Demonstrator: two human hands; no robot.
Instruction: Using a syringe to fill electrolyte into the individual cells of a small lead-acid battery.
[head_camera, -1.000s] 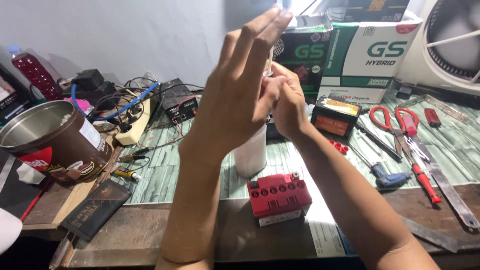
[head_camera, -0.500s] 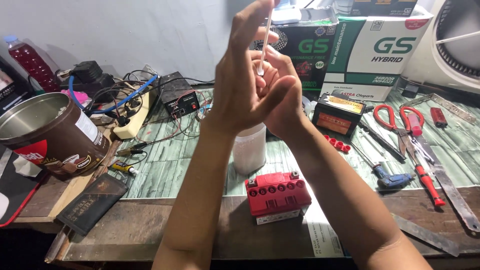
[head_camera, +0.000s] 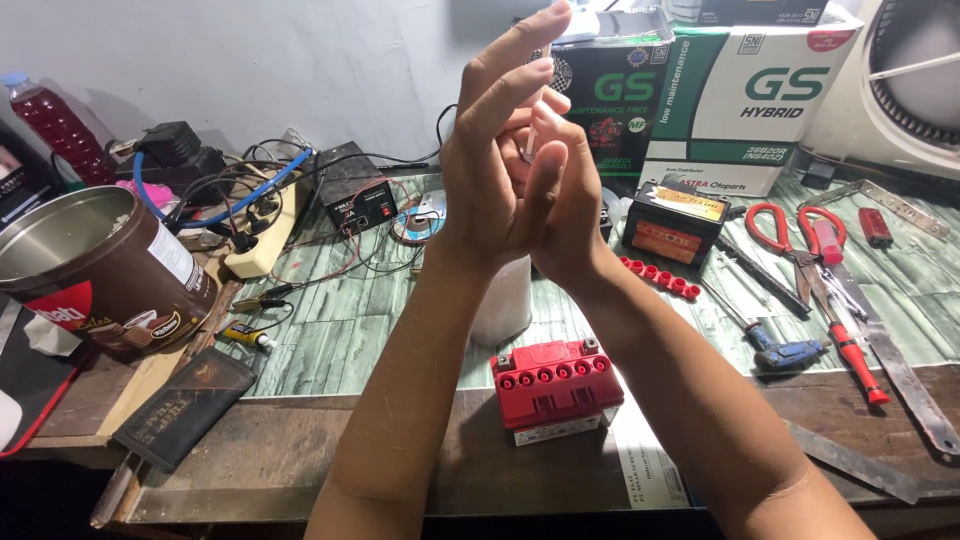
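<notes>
Hovering clasped above red battery (head_camera: 555, 385).

Red battery (head_camera: 556, 388) – green-streaked bench top (head_camera: 340, 320), red-handled snips (head_camera: 795, 235), brown tin (head_camera: 95, 270).

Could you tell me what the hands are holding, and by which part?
Left hand and right hand pinch something thin between them; it is mostly hidden, so neither thing nor part can be told.
</notes>
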